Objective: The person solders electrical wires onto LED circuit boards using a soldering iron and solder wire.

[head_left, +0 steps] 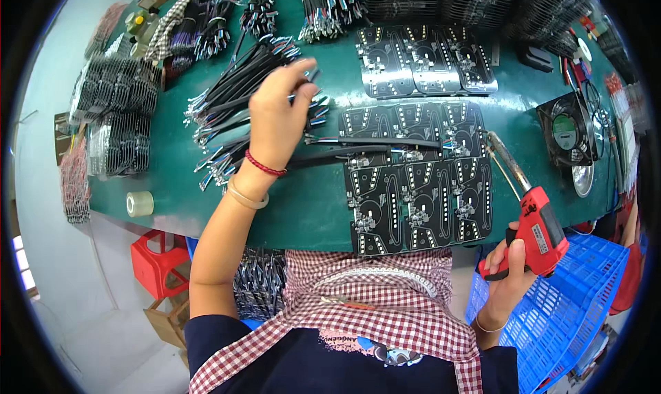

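Observation:
My left hand (281, 101) is raised over a pile of black sleeved cables (237, 77) with stripped coloured wire ends. Its thumb and forefinger pinch a cable end, of which only a small tip shows. In my right hand (508, 273) is a red soldering gun (540, 222), held by the grip. The gun's metal tip and thin solder tube point up and left at the right edge of a black circuit board panel (420, 208). Across that panel lies a black cable (385, 141), its right-hand wires by the board's right column; a second cable (337, 154) lies just below it.
Behind the panel is another board panel (427, 84). Stacked boards (475, 5) stand at the back. A black fan (567, 129) sits at the right, a tape roll (140, 204) at the table's left edge. A blue crate (564, 297) and red stool (157, 263) flank me.

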The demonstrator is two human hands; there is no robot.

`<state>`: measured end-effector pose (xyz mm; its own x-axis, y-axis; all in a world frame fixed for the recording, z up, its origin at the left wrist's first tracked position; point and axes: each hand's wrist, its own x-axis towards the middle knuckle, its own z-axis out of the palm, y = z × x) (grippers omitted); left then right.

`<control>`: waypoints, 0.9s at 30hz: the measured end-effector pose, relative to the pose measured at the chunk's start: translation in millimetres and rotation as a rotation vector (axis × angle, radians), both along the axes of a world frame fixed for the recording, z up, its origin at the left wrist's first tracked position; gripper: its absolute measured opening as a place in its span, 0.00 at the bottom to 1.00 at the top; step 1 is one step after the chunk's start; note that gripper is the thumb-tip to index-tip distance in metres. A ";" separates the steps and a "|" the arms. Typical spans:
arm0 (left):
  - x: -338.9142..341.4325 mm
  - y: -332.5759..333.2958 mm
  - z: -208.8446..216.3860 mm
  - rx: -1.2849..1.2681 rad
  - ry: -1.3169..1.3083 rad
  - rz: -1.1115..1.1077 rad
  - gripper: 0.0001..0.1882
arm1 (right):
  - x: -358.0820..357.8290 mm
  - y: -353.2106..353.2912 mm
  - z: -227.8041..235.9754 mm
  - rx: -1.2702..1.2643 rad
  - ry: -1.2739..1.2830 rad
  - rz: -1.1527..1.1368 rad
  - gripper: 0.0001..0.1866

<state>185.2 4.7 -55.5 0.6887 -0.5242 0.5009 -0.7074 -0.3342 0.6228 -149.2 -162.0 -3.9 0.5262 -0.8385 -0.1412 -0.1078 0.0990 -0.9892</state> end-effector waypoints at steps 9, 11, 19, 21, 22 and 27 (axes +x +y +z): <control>-100.7 33.8 41.6 0.130 0.034 -0.511 0.17 | -6.3 21.0 2.1 0.141 -0.058 0.120 0.18; -121.4 37.7 41.5 0.124 -0.054 -0.635 0.17 | 1.7 33.6 1.1 0.170 -0.040 0.186 0.20; -158.6 26.9 37.3 -0.034 -0.205 -0.701 0.16 | 32.9 58.1 6.0 0.400 -0.017 0.352 0.20; -158.3 28.1 38.0 0.016 -0.244 -0.686 0.15 | 29.4 58.2 6.5 0.356 0.020 0.347 0.20; -159.9 29.7 38.2 0.014 -0.245 -0.687 0.15 | 28.2 58.7 6.7 0.315 0.058 0.340 0.20; -164.6 37.4 36.0 -0.031 -0.067 -0.829 0.16 | 30.7 58.3 14.4 0.369 0.106 0.358 0.19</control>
<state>20.6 42.0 -19.5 0.0539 -0.8337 0.5497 -0.7527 0.3278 0.5710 -118.5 -103.7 10.6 0.7375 -0.4931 -0.4614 -0.2962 0.3779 -0.8772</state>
